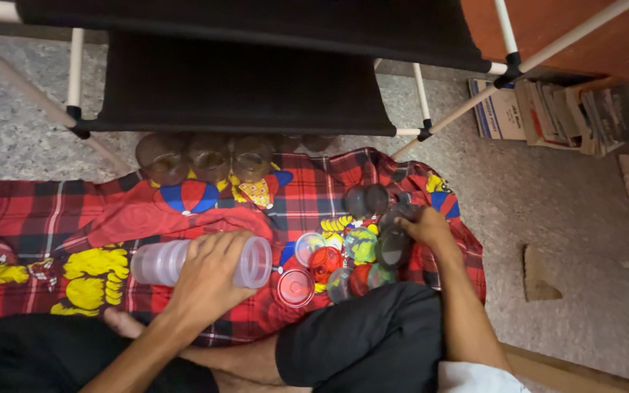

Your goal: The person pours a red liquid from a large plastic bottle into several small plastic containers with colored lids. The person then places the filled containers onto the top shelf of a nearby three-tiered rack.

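Clear plastic cup stack (161, 262) under left hand (209, 280) fingers curled round it, right hand (425, 227) fingers gripping smoky cup (393, 247)

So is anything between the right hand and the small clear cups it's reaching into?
Nothing visible. The right hand already rests on the cluster of small clear cups on the red plaid cloth. The left hand grips a stack of clear cups apart from it.

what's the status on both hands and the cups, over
Left hand gripping stack of clear cups lying on the plaid cloth. Right hand on a dark cup. Loose cups between.
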